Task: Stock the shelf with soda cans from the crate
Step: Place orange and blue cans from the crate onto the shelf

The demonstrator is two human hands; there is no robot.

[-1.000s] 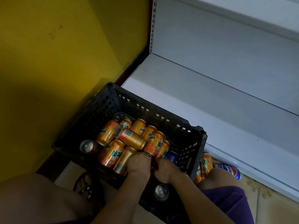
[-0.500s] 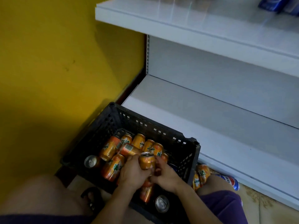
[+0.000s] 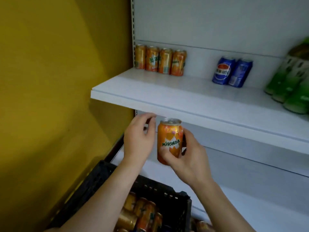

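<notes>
White shelf (image 3: 167, 91), yellow wall (image 3: 50, 64) | right hand (image 3: 189, 158) grips upright orange can (image 3: 169, 141) | left hand (image 3: 138, 139) beside it, loosely curled, empty | crate (image 3: 167, 196) below

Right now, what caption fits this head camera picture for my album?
Right hand lifts an orange Mirinda can toward the white shelf, left hand open beside it, above the black crate.
</notes>
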